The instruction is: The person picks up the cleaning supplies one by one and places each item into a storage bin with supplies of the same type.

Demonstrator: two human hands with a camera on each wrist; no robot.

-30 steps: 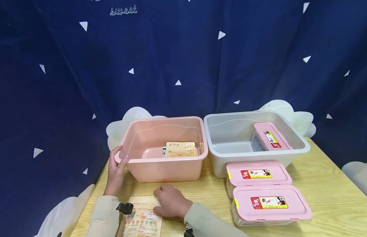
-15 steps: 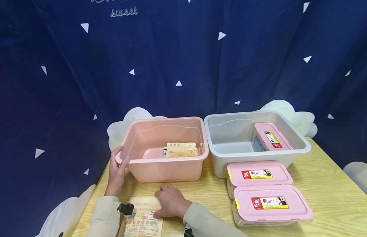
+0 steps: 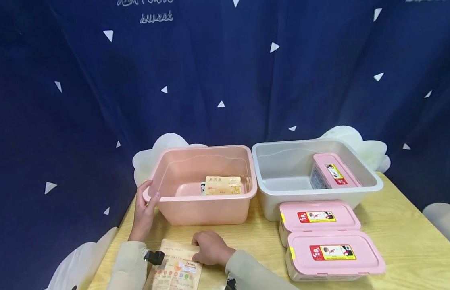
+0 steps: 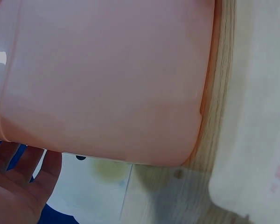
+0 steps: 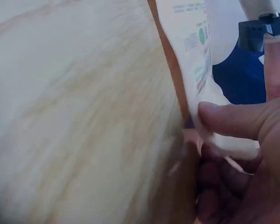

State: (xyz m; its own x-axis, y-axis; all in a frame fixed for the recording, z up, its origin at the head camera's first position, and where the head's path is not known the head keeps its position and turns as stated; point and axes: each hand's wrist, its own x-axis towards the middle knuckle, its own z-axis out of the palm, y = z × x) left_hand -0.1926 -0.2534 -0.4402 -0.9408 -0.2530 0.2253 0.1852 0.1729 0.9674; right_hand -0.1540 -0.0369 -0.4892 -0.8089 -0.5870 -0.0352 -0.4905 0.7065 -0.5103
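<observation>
At near table edge (image 3: 399,241), right hand (image 3: 210,249) pinching far right corner of flat pouch (image 3: 176,268), long axis running toward the body, pink bin (image 3: 201,207) lying just beyond, left hand (image 3: 145,209) gripping its left rim.

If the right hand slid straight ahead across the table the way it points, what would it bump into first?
Most likely the front wall of the pink tub. The right hand pinches the paper packet on the table, and only bare wood lies between hand and tub, though the exact heading is hard to judge.
</observation>
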